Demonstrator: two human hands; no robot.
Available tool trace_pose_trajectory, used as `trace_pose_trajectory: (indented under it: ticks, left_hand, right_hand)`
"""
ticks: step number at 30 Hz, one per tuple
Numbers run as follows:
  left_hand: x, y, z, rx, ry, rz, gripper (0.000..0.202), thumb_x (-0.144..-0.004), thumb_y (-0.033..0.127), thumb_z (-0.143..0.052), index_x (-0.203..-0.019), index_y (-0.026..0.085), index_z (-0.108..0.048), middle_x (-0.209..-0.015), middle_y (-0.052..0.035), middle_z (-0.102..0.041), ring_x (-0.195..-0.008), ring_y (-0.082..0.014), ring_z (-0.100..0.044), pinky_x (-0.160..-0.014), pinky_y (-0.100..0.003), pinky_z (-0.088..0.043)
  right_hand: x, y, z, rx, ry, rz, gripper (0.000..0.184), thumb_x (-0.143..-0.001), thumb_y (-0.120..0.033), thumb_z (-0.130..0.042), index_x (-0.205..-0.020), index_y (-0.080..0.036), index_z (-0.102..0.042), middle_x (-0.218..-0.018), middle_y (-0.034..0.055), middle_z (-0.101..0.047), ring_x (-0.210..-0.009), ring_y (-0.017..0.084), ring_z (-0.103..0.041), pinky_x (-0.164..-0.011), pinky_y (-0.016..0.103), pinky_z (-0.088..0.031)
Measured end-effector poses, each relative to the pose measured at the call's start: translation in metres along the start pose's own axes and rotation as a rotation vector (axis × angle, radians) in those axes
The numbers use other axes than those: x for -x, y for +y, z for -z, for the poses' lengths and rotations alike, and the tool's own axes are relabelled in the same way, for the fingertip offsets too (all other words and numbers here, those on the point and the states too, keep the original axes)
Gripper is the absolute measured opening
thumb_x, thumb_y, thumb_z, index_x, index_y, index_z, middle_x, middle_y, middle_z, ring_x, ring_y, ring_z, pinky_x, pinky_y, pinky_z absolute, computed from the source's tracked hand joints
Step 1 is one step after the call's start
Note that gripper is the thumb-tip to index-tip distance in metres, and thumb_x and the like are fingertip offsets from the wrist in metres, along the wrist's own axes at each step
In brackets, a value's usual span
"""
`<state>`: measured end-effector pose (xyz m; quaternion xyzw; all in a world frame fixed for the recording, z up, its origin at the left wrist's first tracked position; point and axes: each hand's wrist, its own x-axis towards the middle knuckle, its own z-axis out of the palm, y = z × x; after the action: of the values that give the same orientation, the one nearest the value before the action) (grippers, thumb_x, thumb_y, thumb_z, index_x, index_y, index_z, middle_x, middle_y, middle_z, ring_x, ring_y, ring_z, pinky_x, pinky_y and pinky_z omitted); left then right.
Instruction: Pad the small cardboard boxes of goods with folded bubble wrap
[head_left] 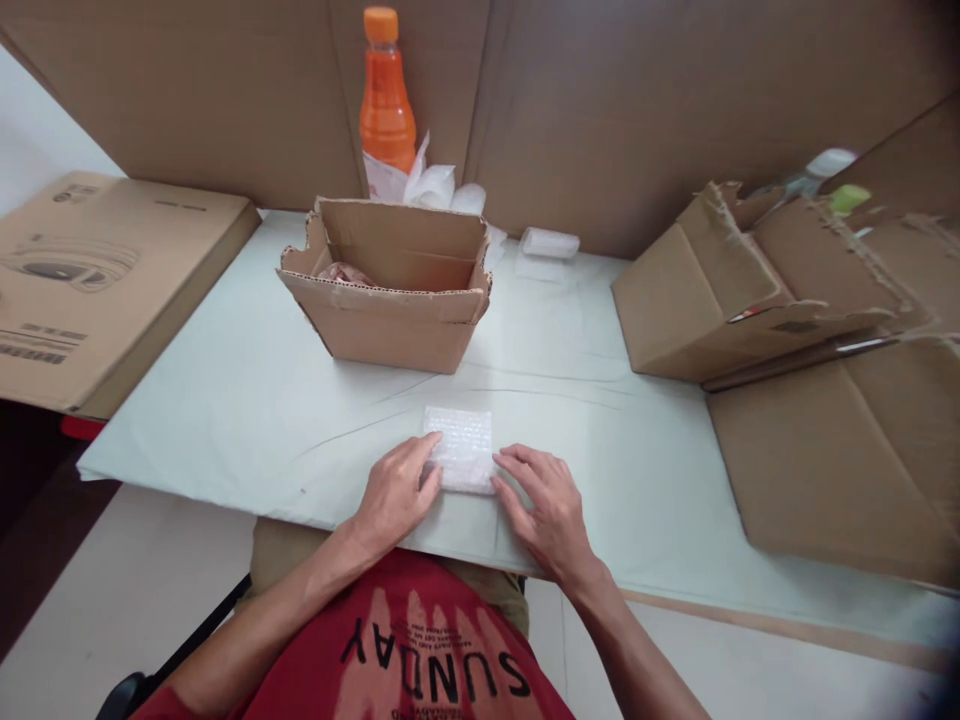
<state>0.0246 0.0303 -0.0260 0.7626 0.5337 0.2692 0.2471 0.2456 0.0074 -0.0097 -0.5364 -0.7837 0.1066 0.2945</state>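
A small flat square of bubble wrap (463, 448) lies on the pale covered table (600, 460) near its front edge. My left hand (399, 490) rests at its left side, thumb and fingers apart, fingertips touching the edge. On the opposite side, my right hand (546, 505) has its fingers spread, with the tips at the right edge of the wrap. Neither hand grips it. Whether anything is inside the wrap I cannot tell. Behind it stands an open cardboard box (390, 335) with something brownish and shiny partly visible inside.
An orange bottle (386, 110) and crumpled clear wrap (435, 187) stand behind the box. A rolled piece of wrap (550, 243) lies farther right. Cardboard boxes (675, 300) holding bottles are on the right; a large flat carton (112, 270) is on the left. Cardboard panels (600, 100) wall the back.
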Motion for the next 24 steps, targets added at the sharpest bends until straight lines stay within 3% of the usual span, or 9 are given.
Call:
trace_pose_trajectory:
  ticks: [5,8,12,17,20,24]
  left_hand:
    - [-0.007,0.002,0.002,-0.109,0.07,-0.047,0.037,-0.09,0.018,-0.053,-0.127,0.018,-0.058,-0.112,-0.0112,-0.066,-0.104,-0.0256,-0.062,-0.091,-0.04,-0.052]
    - [0.0,0.001,0.008,-0.024,0.084,-0.164,0.04,-0.09,0.022,-0.057,-0.129,0.017,-0.057,-0.122,-0.0132,-0.064,-0.115,-0.0279,-0.058,-0.1,-0.044,-0.047]
    - [0.008,-0.002,0.014,0.098,-0.006,-0.138,0.045,-0.089,0.016,-0.053,-0.134,0.018,-0.054,-0.105,-0.0084,-0.07,-0.098,-0.023,-0.063,-0.09,-0.039,-0.049]
    - [-0.004,-0.004,0.007,-0.064,0.021,-0.04,0.036,-0.09,0.017,-0.052,-0.125,0.016,-0.06,-0.097,-0.0091,-0.07,-0.09,-0.0247,-0.061,-0.084,-0.04,-0.049]
    - [-0.009,-0.005,0.004,-0.146,0.03,-0.03,0.035,-0.089,0.016,-0.051,-0.122,0.015,-0.062,-0.103,-0.0118,-0.069,-0.096,-0.0276,-0.06,-0.088,-0.044,-0.049]
    - [-0.006,-0.01,0.008,-0.039,0.048,-0.04,0.051,-0.082,0.014,-0.052,-0.133,0.017,-0.054,-0.127,-0.0141,-0.062,-0.118,-0.0294,-0.055,-0.102,-0.047,-0.045]
  right_hand:
    - [-0.001,-0.007,-0.009,0.125,-0.167,0.191,0.026,-0.095,-0.02,-0.056,-0.119,-0.02,-0.066,-0.128,0.0139,-0.067,-0.116,0.03,-0.06,-0.091,0.046,-0.047]
    - [-0.003,-0.006,-0.014,0.074,-0.182,0.145,0.026,-0.098,-0.017,-0.05,-0.118,-0.02,-0.067,-0.12,0.0124,-0.071,-0.109,0.027,-0.063,-0.088,0.044,-0.048]
    - [-0.003,-0.001,-0.012,-0.128,-0.247,0.017,0.026,-0.102,-0.024,-0.047,-0.12,-0.022,-0.066,-0.107,0.0075,-0.076,-0.095,0.022,-0.068,-0.086,0.039,-0.052]
    - [-0.014,0.005,-0.014,0.051,-0.19,-0.086,0.032,-0.099,-0.034,-0.052,-0.123,-0.018,-0.065,-0.131,0.0158,-0.065,-0.117,0.031,-0.06,-0.095,0.049,-0.049]
    - [-0.021,0.009,-0.02,0.155,-0.182,-0.076,0.037,-0.097,-0.038,-0.054,-0.124,-0.015,-0.063,-0.141,0.0205,-0.056,-0.124,0.036,-0.054,-0.098,0.053,-0.046]
    - [-0.021,0.011,-0.024,0.04,-0.176,-0.012,0.018,-0.095,-0.034,-0.057,-0.103,-0.02,-0.064,-0.137,0.0157,-0.059,-0.123,0.033,-0.055,-0.099,0.052,-0.045]
